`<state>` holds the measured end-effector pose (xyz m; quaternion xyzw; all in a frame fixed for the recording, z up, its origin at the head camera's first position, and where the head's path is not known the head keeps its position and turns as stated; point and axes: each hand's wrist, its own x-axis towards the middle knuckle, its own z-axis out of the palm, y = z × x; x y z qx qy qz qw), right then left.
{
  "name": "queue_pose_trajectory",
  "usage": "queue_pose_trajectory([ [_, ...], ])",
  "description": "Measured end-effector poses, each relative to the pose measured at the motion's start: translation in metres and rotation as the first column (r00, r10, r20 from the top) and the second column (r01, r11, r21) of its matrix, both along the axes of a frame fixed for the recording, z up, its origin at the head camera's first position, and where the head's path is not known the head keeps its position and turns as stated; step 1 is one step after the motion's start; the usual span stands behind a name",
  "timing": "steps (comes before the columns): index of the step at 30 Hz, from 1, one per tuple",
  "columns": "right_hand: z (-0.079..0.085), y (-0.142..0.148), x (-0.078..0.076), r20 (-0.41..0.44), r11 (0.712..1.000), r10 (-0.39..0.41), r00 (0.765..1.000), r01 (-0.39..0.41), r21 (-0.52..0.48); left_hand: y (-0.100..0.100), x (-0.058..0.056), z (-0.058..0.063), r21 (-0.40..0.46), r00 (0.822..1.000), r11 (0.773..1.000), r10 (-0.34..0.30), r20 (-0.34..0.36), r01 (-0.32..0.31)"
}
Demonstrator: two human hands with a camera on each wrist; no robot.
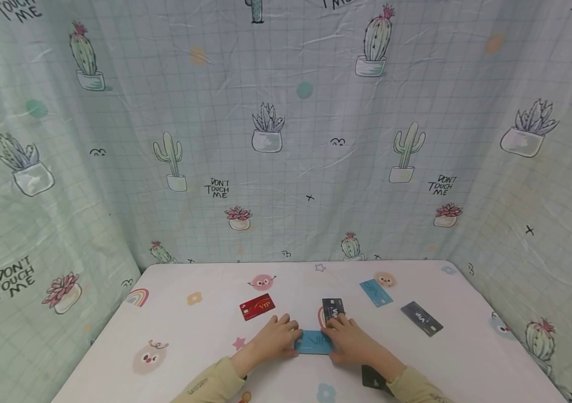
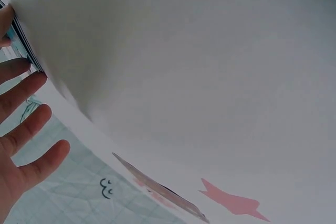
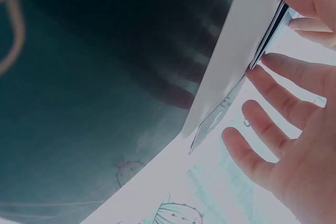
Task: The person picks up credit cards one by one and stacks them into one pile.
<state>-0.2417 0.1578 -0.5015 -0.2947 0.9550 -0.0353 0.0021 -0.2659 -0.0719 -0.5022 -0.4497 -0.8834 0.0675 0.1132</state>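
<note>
A blue card [image 1: 313,342] lies on top of a small stack of cards, whose layered edges [image 3: 273,31] show in the right wrist view. My left hand [image 1: 277,337] grips the stack's left end between thumb and fingers. At the right end my right hand [image 1: 351,340] grips it the same way. In the left wrist view the outer fingers are spread beside the stack [image 2: 27,43]. A black VIP card [image 1: 333,308] lies just beyond my right fingertips, partly covered by them. Under my right wrist is another dark card [image 1: 374,379], partly hidden by the sleeve.
A red VIP card [image 1: 257,307] lies beyond my left hand. On the right lie a second blue card [image 1: 376,293] and a dark grey VIP card [image 1: 421,319]. The white table [image 1: 190,336] has printed cartoon figures, and a cactus-print curtain [image 1: 286,168] surrounds its back and sides.
</note>
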Motion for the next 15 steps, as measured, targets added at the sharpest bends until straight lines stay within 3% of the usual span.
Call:
queue_pose_trajectory([
  [15, 0.0021, -0.0015, -0.0010, 0.045, 1.000, -0.005, 0.999, 0.006, -0.006, -0.0001, 0.0023, 0.0016, 0.021, 0.999, 1.000, 0.018, 0.030, -0.018],
])
